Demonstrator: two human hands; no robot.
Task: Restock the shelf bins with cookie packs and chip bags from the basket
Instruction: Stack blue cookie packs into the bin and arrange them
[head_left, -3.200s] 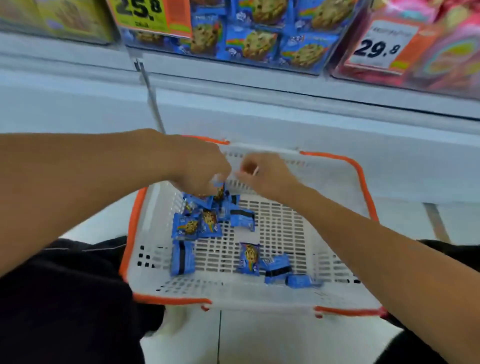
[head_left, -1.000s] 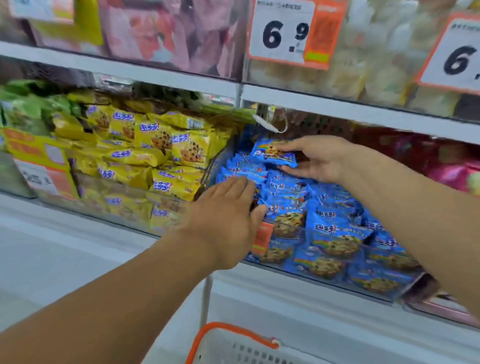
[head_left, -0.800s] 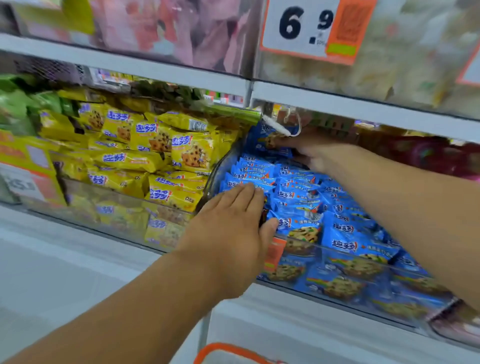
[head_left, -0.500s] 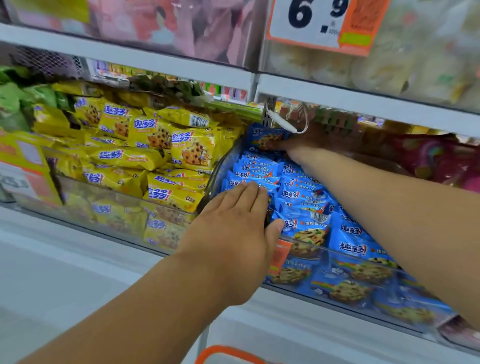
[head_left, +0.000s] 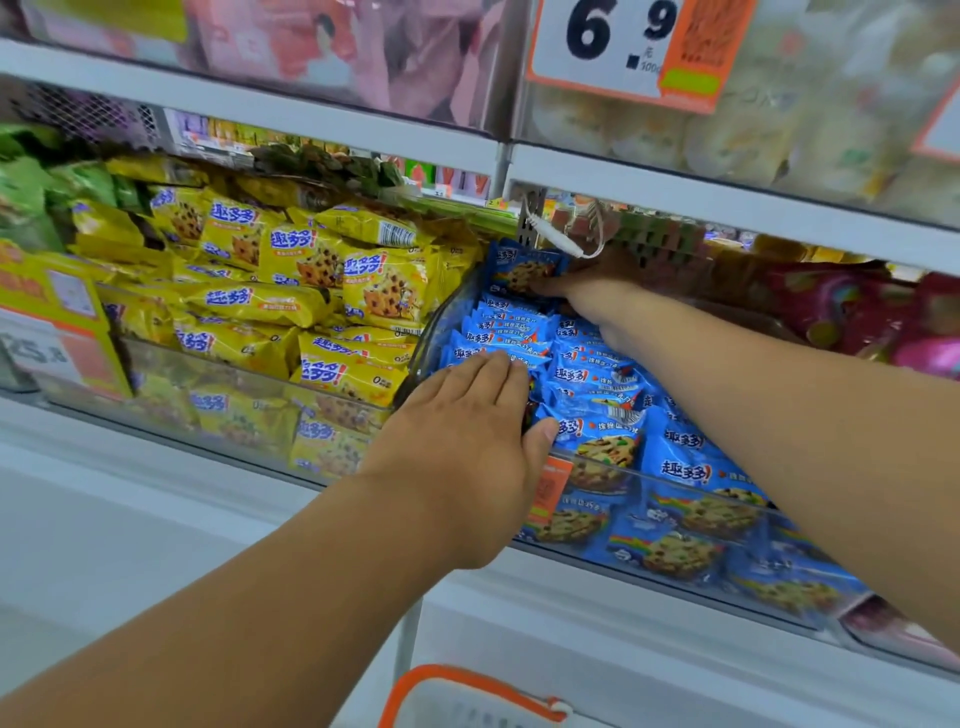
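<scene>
While the left hand (head_left: 467, 447) lies flat on the blue packs (head_left: 597, 395), the right hand (head_left: 587, 291) reaches deep into the back of the same bin (head_left: 675, 525). The left fingers (head_left: 483, 374) are straight and close together, pressing down on the front of the blue pile, with the thumb sticking out toward 3 o'clock. They grip nothing.

The right hand sits at 12 o'clock from the left hand, under the upper shelf (head_left: 363, 124). Its fingers touch one blue pack (head_left: 522, 267) that stands up at the very back of the pile. That spot is dark, so I cannot tell if the fingers pinch the pack or only push it.

The blue packs fill the bin in rows, with cookie pictures showing through its clear front wall. At 9 o'clock from the blue bin is a bin of yellow packs (head_left: 311, 312), piled high. Green bags (head_left: 31, 197) are at the far left. Red and pink bags (head_left: 883, 322) are at 3 o'clock from the right hand.

A price sign (head_left: 623, 47) reading 6.9 hangs at 12 o'clock, on the shelf above. At 6 o'clock, at the bottom edge, a corner of the basket (head_left: 467, 680) shows, white with an orange rim. What is inside it is out of sight.
</scene>
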